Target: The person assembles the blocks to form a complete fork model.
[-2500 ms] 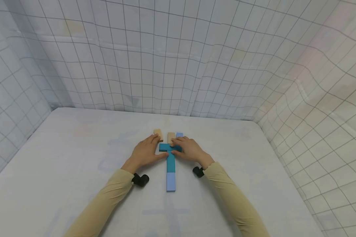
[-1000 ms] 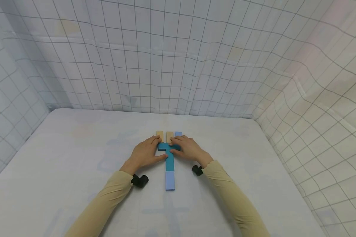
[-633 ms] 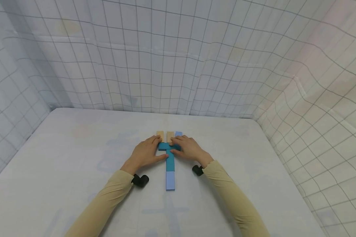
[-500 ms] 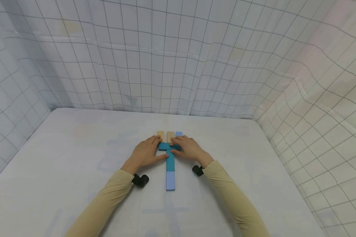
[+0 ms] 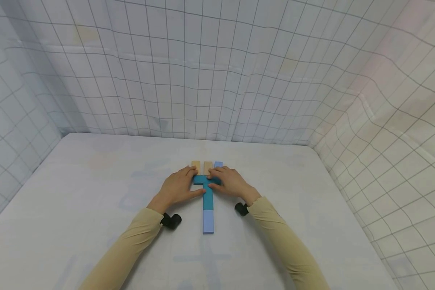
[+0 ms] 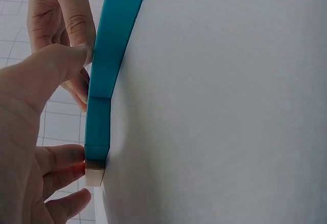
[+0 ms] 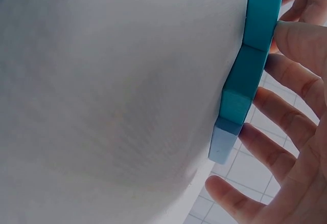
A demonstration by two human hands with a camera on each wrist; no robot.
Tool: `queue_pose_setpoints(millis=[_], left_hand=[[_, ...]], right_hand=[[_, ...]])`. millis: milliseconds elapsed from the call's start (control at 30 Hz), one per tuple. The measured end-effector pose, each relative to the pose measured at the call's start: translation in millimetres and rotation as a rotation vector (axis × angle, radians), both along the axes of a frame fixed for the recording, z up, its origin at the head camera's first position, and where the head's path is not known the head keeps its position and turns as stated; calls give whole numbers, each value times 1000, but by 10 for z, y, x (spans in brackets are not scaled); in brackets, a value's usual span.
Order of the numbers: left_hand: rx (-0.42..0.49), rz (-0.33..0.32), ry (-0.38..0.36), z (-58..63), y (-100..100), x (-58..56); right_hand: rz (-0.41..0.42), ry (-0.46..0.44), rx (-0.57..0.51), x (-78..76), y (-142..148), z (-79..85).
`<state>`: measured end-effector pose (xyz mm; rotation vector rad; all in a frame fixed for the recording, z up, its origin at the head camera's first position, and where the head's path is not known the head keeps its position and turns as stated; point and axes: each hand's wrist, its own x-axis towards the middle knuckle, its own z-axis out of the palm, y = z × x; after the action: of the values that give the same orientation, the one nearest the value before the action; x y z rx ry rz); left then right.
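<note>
Flat rectangular blocks form a pattern on the white table. A teal upright block (image 5: 208, 201) meets a teal crosspiece block (image 5: 199, 180), with a periwinkle block (image 5: 208, 222) at its near end. Beyond the crosspiece stand a left tan block (image 5: 195, 166), a middle tan block (image 5: 208, 166) and another periwinkle block (image 5: 218, 164). My left hand (image 5: 176, 187) rests its fingertips at the left tan block and crosspiece, its thumb on the upright. My right hand (image 5: 233, 183) lays extended fingers over the crosspiece and the blocks behind it, partly hiding them.
The white tabletop (image 5: 94, 181) bears faint bluish marks. Grid-patterned white curtains (image 5: 210, 80) hang behind the table and along its sides. A black wrist camera (image 5: 172, 221) sits at the left cuff and another wrist camera (image 5: 241, 209) at the right.
The left tan block was slanted 2.5 s ago; it has turned straight and come in beside the middle tan block. Both hands have stayed nearly in place, and the last second shows little movement.
</note>
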<state>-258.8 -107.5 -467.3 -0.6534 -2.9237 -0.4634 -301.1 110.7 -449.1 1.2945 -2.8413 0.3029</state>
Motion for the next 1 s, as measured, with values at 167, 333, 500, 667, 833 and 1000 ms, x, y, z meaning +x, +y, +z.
queue_pose_setpoints(millis=[167,333,500,667,833,1000], left_hand=[[-10,7,3,8,-7,-9],[-34,27,-3,55,17,-26],[-56,40,-8,94,44,-45],[-63,48,-9,96,61,-47],[-56,47,-18,94,59,-44],[-56,49,-16,107,56,-41]], right_hand=[[1,-6,2,-2,-12,1],[2,0,3,-1,-8,2],[1,28,25,1,-8,5],[6,45,34,5,-8,6],[2,43,36,15,-7,10],[17,53,32,7,-8,13]])
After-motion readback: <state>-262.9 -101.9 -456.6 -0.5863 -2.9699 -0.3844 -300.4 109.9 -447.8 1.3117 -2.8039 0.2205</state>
